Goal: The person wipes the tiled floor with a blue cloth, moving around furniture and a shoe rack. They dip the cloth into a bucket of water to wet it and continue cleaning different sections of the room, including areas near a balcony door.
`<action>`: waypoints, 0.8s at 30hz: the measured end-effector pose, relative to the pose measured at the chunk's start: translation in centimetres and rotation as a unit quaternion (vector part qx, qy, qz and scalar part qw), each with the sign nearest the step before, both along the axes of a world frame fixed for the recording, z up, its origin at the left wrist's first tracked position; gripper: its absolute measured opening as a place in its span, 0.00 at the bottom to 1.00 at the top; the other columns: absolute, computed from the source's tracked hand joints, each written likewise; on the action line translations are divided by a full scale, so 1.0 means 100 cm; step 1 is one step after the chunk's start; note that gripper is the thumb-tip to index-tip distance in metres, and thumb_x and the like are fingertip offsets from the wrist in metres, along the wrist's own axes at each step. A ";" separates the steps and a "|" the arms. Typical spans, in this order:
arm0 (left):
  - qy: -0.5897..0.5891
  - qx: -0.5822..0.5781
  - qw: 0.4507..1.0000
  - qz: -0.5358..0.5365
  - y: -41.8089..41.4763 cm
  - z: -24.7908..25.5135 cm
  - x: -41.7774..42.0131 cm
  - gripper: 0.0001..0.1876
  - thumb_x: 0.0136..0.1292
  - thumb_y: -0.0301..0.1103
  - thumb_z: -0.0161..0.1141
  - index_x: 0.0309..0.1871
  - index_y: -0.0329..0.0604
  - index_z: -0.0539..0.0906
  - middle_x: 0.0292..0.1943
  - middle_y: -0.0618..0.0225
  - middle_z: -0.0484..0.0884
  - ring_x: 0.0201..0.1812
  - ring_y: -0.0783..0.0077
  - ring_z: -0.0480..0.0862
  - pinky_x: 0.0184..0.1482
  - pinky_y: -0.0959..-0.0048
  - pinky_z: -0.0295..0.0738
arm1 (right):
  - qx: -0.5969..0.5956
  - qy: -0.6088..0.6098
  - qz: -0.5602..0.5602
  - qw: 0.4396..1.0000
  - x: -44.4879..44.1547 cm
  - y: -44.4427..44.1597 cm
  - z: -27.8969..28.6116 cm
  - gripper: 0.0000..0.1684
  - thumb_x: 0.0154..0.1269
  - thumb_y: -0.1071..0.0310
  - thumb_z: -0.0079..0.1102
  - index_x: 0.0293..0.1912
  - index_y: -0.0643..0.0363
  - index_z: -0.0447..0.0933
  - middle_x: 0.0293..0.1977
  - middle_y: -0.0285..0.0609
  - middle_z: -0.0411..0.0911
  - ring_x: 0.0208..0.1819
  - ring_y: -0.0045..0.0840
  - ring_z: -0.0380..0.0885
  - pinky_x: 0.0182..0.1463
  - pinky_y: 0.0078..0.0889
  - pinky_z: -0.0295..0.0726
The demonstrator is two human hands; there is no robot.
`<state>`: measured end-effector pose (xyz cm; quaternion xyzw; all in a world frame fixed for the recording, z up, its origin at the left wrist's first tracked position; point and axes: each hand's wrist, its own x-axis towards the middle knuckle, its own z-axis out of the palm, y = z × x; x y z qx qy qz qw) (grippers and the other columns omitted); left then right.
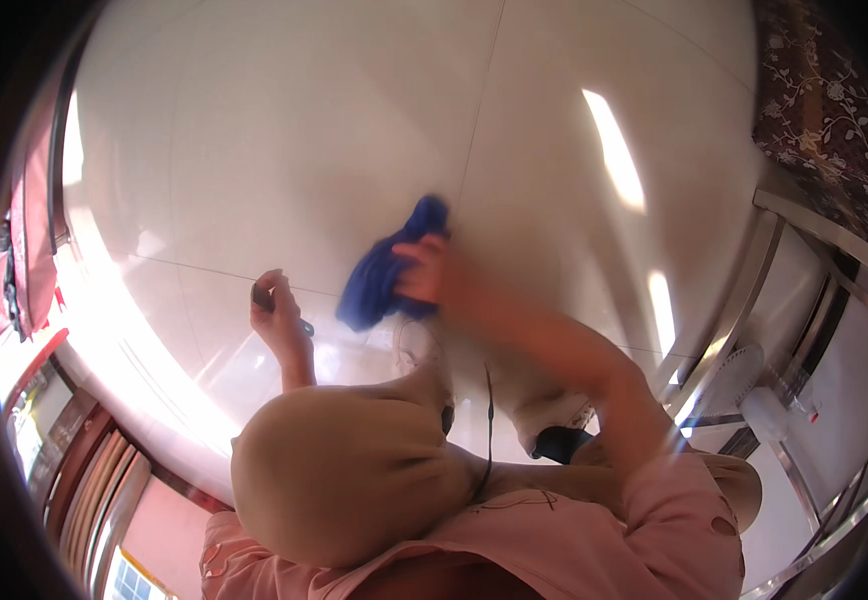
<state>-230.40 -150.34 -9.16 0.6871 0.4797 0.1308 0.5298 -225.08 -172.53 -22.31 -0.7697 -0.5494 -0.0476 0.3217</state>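
Observation:
I squat on a glossy tiled floor (pixel 314 135). My right hand (pixel 422 270) grips a bunched blue cloth (pixel 377 281) at or just above the tiles; both are blurred, and whether the cloth touches the floor I cannot tell. To the left, beside my knee, my left hand (pixel 276 307) is closed around a small dark object (pixel 261 298), whose other end shows below the fingers. What kind of object it is does not show. A dark cord (pixel 489 420) hangs between my legs.
At the right stand a metal frame (pixel 734 292) and a white fan (pixel 734 375), below a dark floral cloth (pixel 824 127). Pink fabric (pixel 32 240) hangs at the far left. Brown wooden furniture or trim (pixel 92 465) shows at the lower left. Bright light reflects off the floor.

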 end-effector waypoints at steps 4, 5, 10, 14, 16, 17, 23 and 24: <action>0.045 -0.003 0.998 -0.040 0.009 -0.027 0.000 0.06 0.64 0.30 0.57 0.40 0.39 0.81 0.21 0.79 0.70 0.20 0.87 0.61 0.22 0.84 0.57 | -0.075 -0.071 -0.204 0.973 0.175 -0.020 0.003 0.14 0.58 0.63 0.55 0.44 0.37 0.82 0.49 0.23 0.76 0.61 0.34 0.65 0.57 0.46 0.65; 0.027 0.034 0.996 -0.084 0.005 -0.042 0.011 0.06 0.64 0.30 0.57 0.41 0.39 0.81 0.24 0.79 0.72 0.22 0.86 0.63 0.25 0.83 0.60 | -0.099 -0.046 -0.272 0.956 0.224 -0.035 0.005 0.17 0.59 0.66 0.54 0.46 0.34 0.82 0.53 0.23 0.76 0.62 0.36 0.64 0.56 0.47 0.65; 0.057 0.200 0.953 -0.221 0.039 -0.092 0.060 0.07 0.65 0.30 0.55 0.43 0.43 0.82 0.42 0.69 0.80 0.29 0.76 0.75 0.37 0.73 0.73 | 0.200 0.551 -0.245 0.772 0.314 -0.087 0.121 0.19 0.61 0.72 0.60 0.53 0.53 0.80 0.37 0.34 0.82 0.39 0.15 0.77 0.46 0.18 0.74; 0.131 0.360 0.878 -0.287 0.053 -0.105 0.114 0.09 0.65 0.37 0.56 0.47 0.54 0.80 0.44 0.74 0.78 0.38 0.73 0.82 0.38 0.68 0.75 | 0.212 0.340 -0.496 0.771 0.199 -0.168 0.167 0.14 0.55 0.75 0.53 0.43 0.64 0.78 0.28 0.28 0.73 0.29 0.14 0.66 0.35 0.22 0.70; 0.232 0.417 0.847 -0.234 0.081 -0.106 0.140 0.10 0.67 0.42 0.52 0.49 0.59 0.78 0.48 0.77 0.77 0.40 0.69 0.83 0.35 0.64 0.76 | 0.355 0.302 -0.635 0.616 0.063 -0.216 0.136 0.23 0.54 0.79 0.51 0.52 0.67 0.77 0.39 0.36 0.79 0.35 0.20 0.74 0.44 0.24 0.74; 0.243 0.424 0.847 -0.210 0.071 -0.103 0.152 0.11 0.67 0.41 0.51 0.50 0.61 0.78 0.48 0.75 0.76 0.40 0.67 0.83 0.33 0.62 0.77 | 0.371 0.306 -0.692 0.538 0.007 -0.236 0.122 0.21 0.55 0.79 0.50 0.50 0.69 0.76 0.43 0.41 0.79 0.40 0.24 0.75 0.47 0.28 0.74; 0.124 0.448 0.864 -0.194 0.066 -0.134 0.141 0.15 0.61 0.32 0.54 0.52 0.56 0.77 0.46 0.69 0.74 0.44 0.62 0.80 0.36 0.63 0.76 | -0.004 0.212 -0.942 0.260 -0.145 -0.194 0.002 0.35 0.45 0.58 0.63 0.50 0.73 0.73 0.51 0.61 0.72 0.51 0.50 0.71 0.58 0.49 0.68; 0.137 0.470 0.851 -0.190 0.083 -0.128 0.131 0.15 0.60 0.31 0.54 0.51 0.55 0.77 0.46 0.69 0.74 0.43 0.62 0.80 0.35 0.63 0.76 | -0.098 0.223 -0.934 0.263 -0.118 -0.147 -0.005 0.38 0.46 0.56 0.66 0.51 0.76 0.70 0.51 0.63 0.69 0.51 0.55 0.70 0.59 0.51 0.67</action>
